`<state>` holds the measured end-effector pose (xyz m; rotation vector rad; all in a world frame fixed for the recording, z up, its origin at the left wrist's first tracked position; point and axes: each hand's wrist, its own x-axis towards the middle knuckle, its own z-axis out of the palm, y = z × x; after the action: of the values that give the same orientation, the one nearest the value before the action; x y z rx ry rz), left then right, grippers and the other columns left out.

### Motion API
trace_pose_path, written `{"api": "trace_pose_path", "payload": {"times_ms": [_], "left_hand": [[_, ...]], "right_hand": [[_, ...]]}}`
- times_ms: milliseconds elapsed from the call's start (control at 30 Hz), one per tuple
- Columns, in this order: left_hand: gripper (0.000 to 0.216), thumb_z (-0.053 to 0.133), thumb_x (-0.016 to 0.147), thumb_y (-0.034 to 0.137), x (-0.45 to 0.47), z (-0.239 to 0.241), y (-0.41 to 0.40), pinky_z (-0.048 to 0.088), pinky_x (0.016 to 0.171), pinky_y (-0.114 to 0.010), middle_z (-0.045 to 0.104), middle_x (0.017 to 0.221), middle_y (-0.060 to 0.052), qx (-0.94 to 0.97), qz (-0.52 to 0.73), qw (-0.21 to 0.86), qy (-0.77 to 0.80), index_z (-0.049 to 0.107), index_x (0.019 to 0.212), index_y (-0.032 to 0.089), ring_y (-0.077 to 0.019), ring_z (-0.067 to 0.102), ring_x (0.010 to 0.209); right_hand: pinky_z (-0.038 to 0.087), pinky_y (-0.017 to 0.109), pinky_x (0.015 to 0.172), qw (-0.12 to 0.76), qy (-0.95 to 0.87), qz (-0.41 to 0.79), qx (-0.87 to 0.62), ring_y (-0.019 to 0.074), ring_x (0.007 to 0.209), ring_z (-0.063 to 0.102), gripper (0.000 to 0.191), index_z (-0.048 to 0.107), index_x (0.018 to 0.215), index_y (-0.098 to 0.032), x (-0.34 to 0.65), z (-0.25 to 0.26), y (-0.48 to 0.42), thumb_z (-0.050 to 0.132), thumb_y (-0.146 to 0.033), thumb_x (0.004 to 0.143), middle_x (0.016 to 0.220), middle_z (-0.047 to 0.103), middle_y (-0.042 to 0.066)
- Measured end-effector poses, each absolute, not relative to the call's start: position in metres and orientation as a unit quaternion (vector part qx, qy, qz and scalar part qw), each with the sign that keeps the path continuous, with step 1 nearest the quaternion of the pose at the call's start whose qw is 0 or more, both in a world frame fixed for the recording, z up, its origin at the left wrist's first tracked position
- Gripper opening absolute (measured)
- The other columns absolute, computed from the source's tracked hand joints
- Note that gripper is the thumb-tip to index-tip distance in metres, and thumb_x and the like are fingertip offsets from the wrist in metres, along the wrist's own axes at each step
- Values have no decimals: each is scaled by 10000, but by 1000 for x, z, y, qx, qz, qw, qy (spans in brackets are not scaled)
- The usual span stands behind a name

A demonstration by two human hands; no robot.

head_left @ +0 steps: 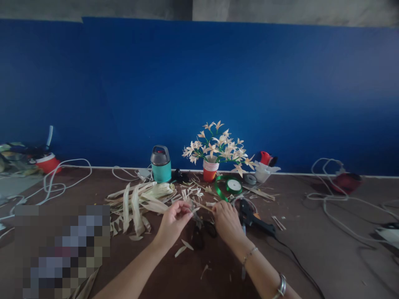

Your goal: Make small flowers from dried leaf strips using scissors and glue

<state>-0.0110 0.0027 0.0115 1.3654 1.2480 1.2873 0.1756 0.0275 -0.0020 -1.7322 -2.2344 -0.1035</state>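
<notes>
My left hand (176, 218) is closed, thumb and fingertips pinched on a small pale corn husk strip (195, 210). Facing it, my right hand (227, 219) has its fingers closed round a thin wooden stick (204, 206), whose free end points toward my left fingertips. Whether stick and strip touch, I cannot tell. Dark-handled scissors (198, 236) lie under and between my hands. Just beyond my fingers is a small white husk flower (198, 193). A black glue gun (257, 220) rests right beside my right hand, its cord trailing toward me.
Dried corn husks (137, 207) are heaped at the left. Behind stand a teal flask (161, 168), a red-and-white cup (210, 170) of husk flowers (218, 145), and a green ribbon spool (233, 185). White cables (52, 182) loop at both sides. A blue wall (199, 83) closes off the back.
</notes>
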Motion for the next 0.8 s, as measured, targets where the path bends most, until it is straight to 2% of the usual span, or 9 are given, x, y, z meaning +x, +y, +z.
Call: {"api": "trace_pose_path", "payload": {"times_ms": [200, 400, 533, 633, 700, 800], "left_hand": [[135, 634, 697, 272, -10, 12, 3, 446, 700, -256, 595, 717, -2, 532, 525, 450, 489, 574, 766, 174, -145, 557, 714], [158, 664, 668, 274, -9, 17, 2, 440, 719, -265, 613, 734, -16, 495, 532, 488, 483, 612, 775, 170, -157, 561, 730], [161, 681, 665, 250, -9, 12, 3, 433, 711, -260, 621, 740, -21, 479, 540, 506, 473, 612, 779, 159, -155, 564, 725], [185, 701, 658, 238, -8, 10, 3, 429, 684, -249, 627, 735, -16, 472, 528, 542, 452, 606, 793, 155, -147, 565, 709], [205, 710, 654, 242, -7, 10, 2, 428, 672, -244, 635, 728, -13, 469, 511, 569, 441, 612, 811, 154, -143, 567, 697], [216, 703, 661, 250, -5, 14, -2, 429, 686, -247, 653, 740, -17, 474, 493, 586, 434, 638, 843, 154, -147, 574, 708]], "right_hand": [[338, 317, 762, 262, -763, -1, -591, 206, 842, 580, 200, 523, 938, -170, 177, -6, 28, 336, -119, 889, 858, 639, 74], [384, 311, 753, 332, -766, 73, -546, 214, 881, 585, 249, 581, 946, -176, 176, -2, 30, 337, -211, 907, 906, 649, 76], [382, 246, 595, 377, -740, 232, -506, 151, 635, 532, 260, 621, 809, -151, 169, 12, 24, 444, -326, 883, 690, 598, 24], [306, 208, 468, 391, -680, 395, -478, 97, 499, 414, 283, 642, 897, -134, 162, 19, 17, 543, -387, 818, 571, 507, -34], [303, 203, 469, 403, -650, 455, -456, 90, 506, 400, 301, 651, 910, -124, 158, 21, 14, 588, -388, 779, 579, 508, -35], [356, 219, 542, 428, -632, 470, -444, 112, 588, 457, 258, 661, 766, -118, 156, 22, 13, 609, -370, 752, 653, 568, 3]]}}
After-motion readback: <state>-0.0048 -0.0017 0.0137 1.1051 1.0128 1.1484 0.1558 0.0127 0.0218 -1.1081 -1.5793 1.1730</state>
